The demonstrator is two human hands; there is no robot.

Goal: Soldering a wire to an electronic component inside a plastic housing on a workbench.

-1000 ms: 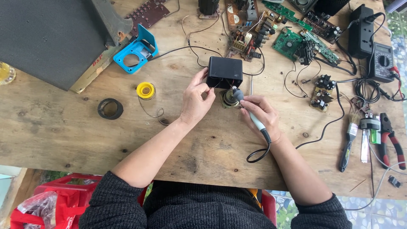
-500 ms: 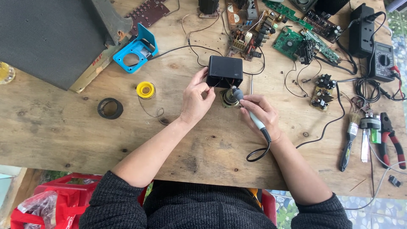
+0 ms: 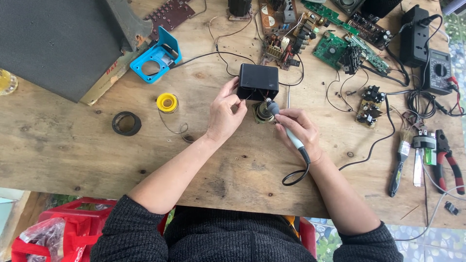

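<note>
Seen from above, a person in a dark knitted sweater works at a wooden surface (image 3: 73, 150) strewn with electronics. The left hand (image 3: 224, 112) rests against the near left side of a small black box (image 3: 258, 80) at the middle of the surface, its fingertips pinched together, apparently on a thin wire, though the wire is too fine to be sure. The right hand (image 3: 300, 130) has a closed pen-style grip on a soldering iron (image 3: 286, 128), whose tip points at a small round speaker (image 3: 263, 112) lying just in front of the box, between the two hands. The iron's black cord loops back toward the person. To the left lie a yellow solder spool (image 3: 167, 103), a black tape roll (image 3: 126, 123) and a blue plastic part (image 3: 156, 59), beside a large dark speaker cabinet (image 3: 53, 43). Behind the box are circuit boards (image 3: 330, 48). At the right edge sit a multimeter (image 3: 439, 70), a brush (image 3: 399, 165) and red-handled pliers (image 3: 449, 162).
</note>
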